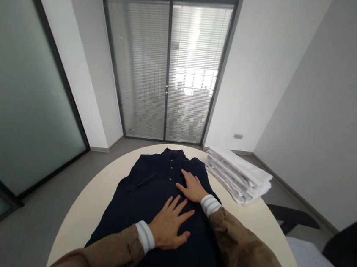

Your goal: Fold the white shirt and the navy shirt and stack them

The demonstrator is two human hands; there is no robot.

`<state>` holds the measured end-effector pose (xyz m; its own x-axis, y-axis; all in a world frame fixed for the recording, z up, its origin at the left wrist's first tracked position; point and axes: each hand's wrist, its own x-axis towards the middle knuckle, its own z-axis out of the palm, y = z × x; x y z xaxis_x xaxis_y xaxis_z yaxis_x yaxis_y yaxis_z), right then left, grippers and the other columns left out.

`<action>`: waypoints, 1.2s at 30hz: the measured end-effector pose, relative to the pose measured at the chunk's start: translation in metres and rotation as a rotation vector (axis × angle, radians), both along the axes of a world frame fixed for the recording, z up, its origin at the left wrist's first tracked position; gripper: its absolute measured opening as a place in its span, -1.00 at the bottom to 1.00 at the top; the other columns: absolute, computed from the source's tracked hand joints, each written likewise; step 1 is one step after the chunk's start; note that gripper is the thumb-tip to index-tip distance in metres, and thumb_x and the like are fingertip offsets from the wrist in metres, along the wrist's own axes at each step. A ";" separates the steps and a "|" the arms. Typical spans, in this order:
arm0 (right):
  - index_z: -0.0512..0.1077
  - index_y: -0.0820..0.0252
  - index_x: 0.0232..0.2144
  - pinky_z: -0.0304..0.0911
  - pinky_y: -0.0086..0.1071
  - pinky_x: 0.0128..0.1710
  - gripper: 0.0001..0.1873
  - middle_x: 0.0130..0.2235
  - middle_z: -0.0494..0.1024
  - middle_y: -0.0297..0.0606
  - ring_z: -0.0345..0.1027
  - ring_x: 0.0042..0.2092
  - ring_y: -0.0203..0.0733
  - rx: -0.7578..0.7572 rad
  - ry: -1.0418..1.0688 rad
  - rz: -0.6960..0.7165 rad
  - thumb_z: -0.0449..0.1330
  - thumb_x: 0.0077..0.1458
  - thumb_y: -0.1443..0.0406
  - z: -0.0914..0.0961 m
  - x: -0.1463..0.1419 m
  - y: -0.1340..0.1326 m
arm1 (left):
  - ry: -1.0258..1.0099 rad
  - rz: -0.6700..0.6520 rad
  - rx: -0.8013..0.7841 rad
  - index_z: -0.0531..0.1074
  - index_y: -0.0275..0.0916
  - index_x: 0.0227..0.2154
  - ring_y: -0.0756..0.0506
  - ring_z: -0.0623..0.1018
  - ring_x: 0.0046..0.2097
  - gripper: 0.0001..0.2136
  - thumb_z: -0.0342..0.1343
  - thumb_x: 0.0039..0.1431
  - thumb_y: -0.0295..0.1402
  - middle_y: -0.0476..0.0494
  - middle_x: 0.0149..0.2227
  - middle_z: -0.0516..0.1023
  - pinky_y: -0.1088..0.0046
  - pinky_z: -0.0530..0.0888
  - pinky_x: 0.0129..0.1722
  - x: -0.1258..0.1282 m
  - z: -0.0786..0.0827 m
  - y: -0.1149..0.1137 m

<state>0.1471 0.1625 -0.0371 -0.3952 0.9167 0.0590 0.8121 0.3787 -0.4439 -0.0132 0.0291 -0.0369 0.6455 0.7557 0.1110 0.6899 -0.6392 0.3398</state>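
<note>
Beneath the splayed bare left hand and bare right hand, which grip nothing, a dark navy cloth shirt with a collar lies front-up. Smoothing seems best done lightly, hands flat, outward from the small, pale, round buttons ahead of the left hand; dark cloth may hide creases

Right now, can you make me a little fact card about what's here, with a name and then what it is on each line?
Garment: dark navy cloth shirt, front up, collar at the far end
Left hand: bare left hand, fingers spread, on the shirt
Right hand: bare right hand, on the shirt, nearer the collar
Surface: round cream table
Right of shirt: stack of layered white sheets; cloth or paper, can't tell
Background: dark-framed glass door with slatted blinds
</note>
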 end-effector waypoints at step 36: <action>-0.10 -0.17 0.40 -0.43 0.42 0.22 -0.31 0.45 -0.09 -0.28 -0.37 0.41 0.38 0.029 -0.268 -0.375 -0.19 0.29 -0.09 -0.019 -0.013 -0.012 | 0.137 0.834 0.078 0.15 -0.36 0.32 -0.50 -0.01 0.40 -0.36 -0.06 0.29 -0.08 -0.43 0.41 0.00 -0.14 -0.01 0.31 -0.037 0.001 0.079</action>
